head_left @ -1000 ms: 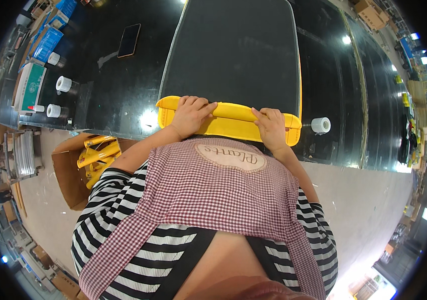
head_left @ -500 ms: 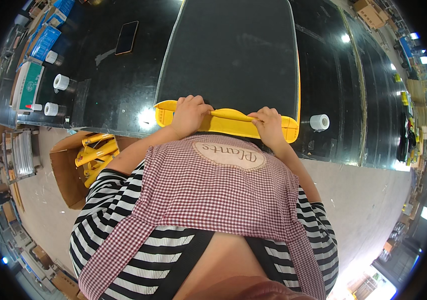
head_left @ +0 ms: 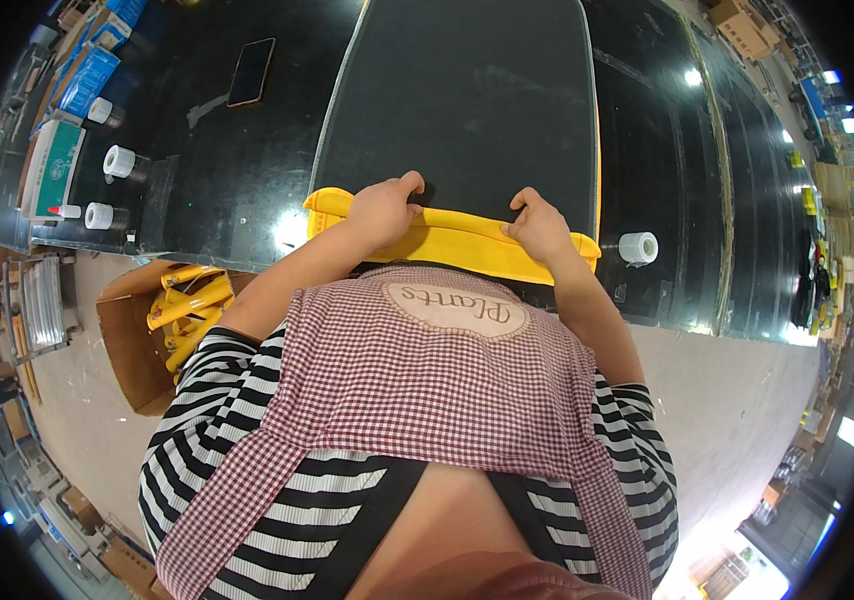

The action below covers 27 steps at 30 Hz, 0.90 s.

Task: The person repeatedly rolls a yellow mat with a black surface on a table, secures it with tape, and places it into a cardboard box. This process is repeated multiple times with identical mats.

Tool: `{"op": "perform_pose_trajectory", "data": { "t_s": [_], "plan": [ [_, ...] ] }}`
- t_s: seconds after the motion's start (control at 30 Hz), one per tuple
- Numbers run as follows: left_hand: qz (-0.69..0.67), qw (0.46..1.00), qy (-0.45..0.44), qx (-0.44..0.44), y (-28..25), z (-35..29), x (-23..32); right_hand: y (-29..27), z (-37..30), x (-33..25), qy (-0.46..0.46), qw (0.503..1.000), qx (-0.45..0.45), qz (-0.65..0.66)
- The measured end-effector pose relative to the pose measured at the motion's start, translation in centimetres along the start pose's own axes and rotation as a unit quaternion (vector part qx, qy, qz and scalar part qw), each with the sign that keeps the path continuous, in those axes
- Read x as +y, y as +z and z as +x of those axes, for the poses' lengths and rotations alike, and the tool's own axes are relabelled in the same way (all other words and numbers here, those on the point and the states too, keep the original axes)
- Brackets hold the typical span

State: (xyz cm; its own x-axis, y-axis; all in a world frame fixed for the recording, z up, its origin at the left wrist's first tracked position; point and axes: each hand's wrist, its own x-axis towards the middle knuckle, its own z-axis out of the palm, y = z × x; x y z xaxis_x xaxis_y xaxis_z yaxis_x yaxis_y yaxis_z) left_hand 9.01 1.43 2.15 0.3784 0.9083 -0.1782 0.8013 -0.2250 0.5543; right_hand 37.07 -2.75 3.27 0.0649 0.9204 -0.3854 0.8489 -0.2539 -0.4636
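A long black sheet (head_left: 462,110) lies lengthwise in front of me, with a pale border along its left side. Across its near end runs a yellow fabric-like band (head_left: 457,244), its upper edge slightly lifted and wavy. My left hand (head_left: 382,212) rests over the band left of centre, thumb and index finger apart above the dark surface. Toward the band's right end is my right hand (head_left: 539,230), its thumb near the yellow edge and its index finger raised away from it. The undersides of both hands are hidden.
Both forearms reach over a shiny black table (head_left: 217,180). A phone (head_left: 252,72) lies far left; white rolls (head_left: 119,161) and a green-white box (head_left: 54,165) stand at the left edge. Another white roll (head_left: 638,248) is at right. Below left, a cardboard box (head_left: 127,345) holds yellow pieces.
Both hands have loosened from their pinch on the yellow band, index fingers now lifted forward. The band's left end has risen slightly and its near edge looks flatter.
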Motion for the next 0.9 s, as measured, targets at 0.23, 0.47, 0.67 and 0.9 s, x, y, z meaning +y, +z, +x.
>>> {"op": "perform_pose_trajectory", "data": {
  "t_s": [0.23, 0.47, 0.67, 0.9],
  "plan": [
    [0.080, 0.980, 0.164, 0.077, 1.3, -1.1, -3.3, 2.2, -1.6, 2.8, -0.193, 0.971, 0.110, -0.093],
    [0.181, 0.955, 0.170, 0.161, 0.1, -4.6, -4.4, -1.4, -4.5, 3.7, -0.208, 0.945, 0.075, -0.242],
    [0.075, 0.996, 0.031, -0.031, -1.8, -2.1, -3.8, -2.6, -3.1, 3.2, -0.114, 0.984, -0.032, -0.132],
    [-0.039, 0.998, -0.033, 0.041, -2.4, -0.7, -4.0, -1.7, -1.8, 4.6, -0.093, 0.994, 0.060, -0.025]
  ]
}}
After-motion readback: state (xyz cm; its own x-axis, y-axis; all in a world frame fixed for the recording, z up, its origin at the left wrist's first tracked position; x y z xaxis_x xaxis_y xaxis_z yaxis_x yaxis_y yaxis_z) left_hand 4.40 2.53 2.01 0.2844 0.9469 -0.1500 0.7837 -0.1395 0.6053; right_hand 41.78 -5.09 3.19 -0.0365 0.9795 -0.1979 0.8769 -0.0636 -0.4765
